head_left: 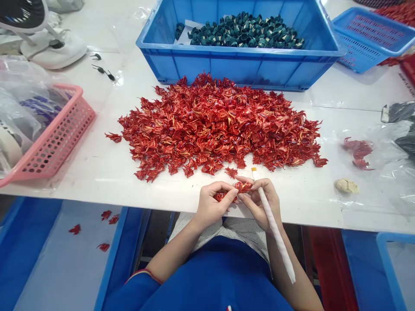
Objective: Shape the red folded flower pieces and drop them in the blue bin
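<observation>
A big heap of small red folded foil pieces (220,125) covers the middle of the white table (106,172). At the table's near edge my left hand (212,205) is closed on a red folded piece (241,187) and another red piece below it. My right hand (261,203) pinches the same piece from the right and also holds a long white wrapped stick (275,229), whose tip points up past my fingers and whose tail runs down along my forearm.
A blue crate (240,65) of dark green folded pieces stands behind the heap. A pink basket (55,138) with bagged items sits at the left, a blue basket (369,39) at the far right. Clear plastic bags, a beige lump (346,185) and a few red pieces (358,151) lie right. Blue bins stand below.
</observation>
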Demonstrator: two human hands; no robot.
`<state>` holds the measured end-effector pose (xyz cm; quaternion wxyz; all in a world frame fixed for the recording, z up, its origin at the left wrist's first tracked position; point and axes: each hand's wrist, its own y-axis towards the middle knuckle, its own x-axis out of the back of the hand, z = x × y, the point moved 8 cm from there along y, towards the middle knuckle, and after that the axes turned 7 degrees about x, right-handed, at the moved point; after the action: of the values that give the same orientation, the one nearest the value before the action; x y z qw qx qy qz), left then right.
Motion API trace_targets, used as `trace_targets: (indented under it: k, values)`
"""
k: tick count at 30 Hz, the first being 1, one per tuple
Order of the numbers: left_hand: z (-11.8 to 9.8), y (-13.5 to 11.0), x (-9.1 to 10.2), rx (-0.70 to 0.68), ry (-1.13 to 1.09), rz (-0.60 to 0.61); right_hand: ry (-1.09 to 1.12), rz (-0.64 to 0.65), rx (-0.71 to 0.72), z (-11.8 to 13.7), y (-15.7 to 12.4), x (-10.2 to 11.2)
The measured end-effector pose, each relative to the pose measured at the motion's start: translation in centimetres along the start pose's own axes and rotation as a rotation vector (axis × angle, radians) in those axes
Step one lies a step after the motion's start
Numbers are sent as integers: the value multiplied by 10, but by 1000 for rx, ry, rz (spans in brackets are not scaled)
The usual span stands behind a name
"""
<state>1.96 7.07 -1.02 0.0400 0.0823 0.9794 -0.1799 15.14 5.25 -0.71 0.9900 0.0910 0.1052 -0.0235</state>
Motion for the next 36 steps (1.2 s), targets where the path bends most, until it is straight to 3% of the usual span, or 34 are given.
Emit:
trace_targets:
  k: [11, 15, 27, 31, 36]
  values:
    - [-6, -4, 0, -151, 57, -34, 28, -78, 25, 6, 2, 7]
    - [-8, -7, -2, -226, 107, 4, 65, -111, 27, 5, 3, 8]
    - [-31, -19, -7, -521, 257, 3, 139, -109, -82, 3, 0, 7]
    - [-29, -16, -7, -443, 260, 24, 93, -153, -118, 3, -2, 6]
    - [-11, -8, -6, -145, 75, 84, 85, -221, -187, 2, -4, 4]
